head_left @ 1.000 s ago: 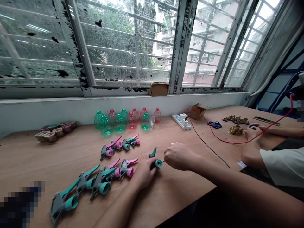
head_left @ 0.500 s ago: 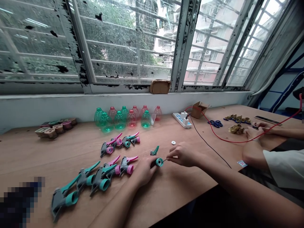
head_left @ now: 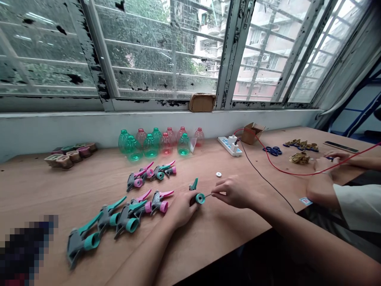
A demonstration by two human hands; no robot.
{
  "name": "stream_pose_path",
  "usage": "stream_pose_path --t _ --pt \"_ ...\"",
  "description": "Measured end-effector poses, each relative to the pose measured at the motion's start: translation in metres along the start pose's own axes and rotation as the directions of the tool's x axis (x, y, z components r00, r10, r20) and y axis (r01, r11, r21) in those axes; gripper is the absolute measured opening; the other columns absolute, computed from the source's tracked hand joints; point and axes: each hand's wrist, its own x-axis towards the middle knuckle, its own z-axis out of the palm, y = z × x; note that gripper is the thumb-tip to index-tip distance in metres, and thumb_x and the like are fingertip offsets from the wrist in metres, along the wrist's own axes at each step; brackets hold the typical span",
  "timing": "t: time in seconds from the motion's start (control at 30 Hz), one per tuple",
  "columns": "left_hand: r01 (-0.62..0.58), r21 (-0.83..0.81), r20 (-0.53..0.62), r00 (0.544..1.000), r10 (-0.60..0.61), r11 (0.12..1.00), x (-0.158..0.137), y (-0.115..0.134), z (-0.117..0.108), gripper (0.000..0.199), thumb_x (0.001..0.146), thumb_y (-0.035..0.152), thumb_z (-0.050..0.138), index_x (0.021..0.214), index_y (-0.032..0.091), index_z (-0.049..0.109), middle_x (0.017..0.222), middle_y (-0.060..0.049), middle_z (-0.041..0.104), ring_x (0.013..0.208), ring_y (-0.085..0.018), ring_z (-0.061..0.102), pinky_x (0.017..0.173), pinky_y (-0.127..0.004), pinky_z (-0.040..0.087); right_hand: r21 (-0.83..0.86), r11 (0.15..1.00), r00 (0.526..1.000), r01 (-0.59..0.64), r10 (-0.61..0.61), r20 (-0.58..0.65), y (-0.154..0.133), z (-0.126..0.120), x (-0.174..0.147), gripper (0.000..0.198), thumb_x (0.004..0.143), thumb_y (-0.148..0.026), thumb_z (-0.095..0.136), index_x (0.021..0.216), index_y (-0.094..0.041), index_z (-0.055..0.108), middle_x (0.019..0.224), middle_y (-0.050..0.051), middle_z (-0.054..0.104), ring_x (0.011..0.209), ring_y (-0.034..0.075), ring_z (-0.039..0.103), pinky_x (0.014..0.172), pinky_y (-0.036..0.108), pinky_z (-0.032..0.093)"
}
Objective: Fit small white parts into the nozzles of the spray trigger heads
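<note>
Sprayer [head_left: 200, 198] sits on the near side of the bottles [head_left: 151, 147], gripped by the left hand [head_left: 182, 208], seemingly turned to face the thin rod [head_left: 208, 195] the right hand [head_left: 233, 192] pinches, likely for control.

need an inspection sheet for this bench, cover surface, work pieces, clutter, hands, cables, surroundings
Surface: brown tabletop, with work pieces spread across it.
Work pieces: one teal-collared spray head in hand; other spray heads grouped to its left; green and pink bottles near the wall; a white disc lying loose.
Clutter: cardboard box and gold-coloured pieces toward the right.
Hands: left hand grips the spray head; right hand pinches a thin rod near its collar.
Cables: red cable and black cable run from a white power strip across the table.
Surroundings: barred windows behind; co-worker's sleeve at right.
</note>
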Motion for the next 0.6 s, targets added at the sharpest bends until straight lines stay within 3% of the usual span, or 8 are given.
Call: stream_pose_path --t 0.17,0.33,0.43,0.6 --pt "-0.012 -0.003 0.006 1.000 0.012 1.000 0.001 0.003 0.001 0.015 0.078 0.013 0.049 0.079 0.020 0.062 0.077 0.001 0.065 0.071 -0.015 0.056 0.063 -0.023 0.034 -0.189 0.981 0.991 0.041 -0.017 0.130 -0.019 -0.022 0.008 0.032 0.090 -0.029 0.047 0.070 -0.019 0.070 0.074 0.004 0.069 0.060 0.013 0.056 0.052 0.026 0.021" --pt "-0.039 -0.022 -0.001 0.999 0.039 0.999 0.001 0.000 0.002 0.019 0.076 0.011 0.048 0.081 0.020 0.063 0.078 0.001 0.065 0.074 -0.015 0.056 0.066 -0.023 0.036 -0.275 0.959 0.978 0.067 -0.008 0.207 -0.036 -0.026 0.018 0.025 0.084 -0.012 0.048 0.071 -0.015 0.069 0.072 0.009 0.069 0.061 0.015 0.059 0.051 0.026 0.022" --pt "-0.040 -0.022 0.003 0.999 0.040 0.999 0.000 -0.001 0.002 0.018 0.077 0.012 0.048 0.082 0.021 0.063 0.080 0.001 0.065 0.076 -0.016 0.056 0.067 -0.023 0.036 -0.241 0.970 0.983 0.038 0.008 0.185 -0.030 -0.021 0.019 0.026 0.085 -0.019 0.050 0.068 -0.017 0.069 0.070 0.008 0.069 0.059 0.015 0.058 0.050 0.027 0.019" --pt "-0.066 -0.011 0.035 0.997 0.066 0.998 -0.002 0.000 -0.001 0.020 0.079 0.012 0.048 0.086 0.020 0.063 0.082 0.000 0.065 0.077 -0.016 0.056 0.068 -0.023 0.036 -0.027 0.999 0.995 0.034 -0.031 0.099 -0.004 -0.008 0.008 0.030 0.089 -0.034 0.051 0.068 -0.022 0.069 0.069 0.001 0.069 0.059 0.011 0.055 0.051 0.026 0.019"
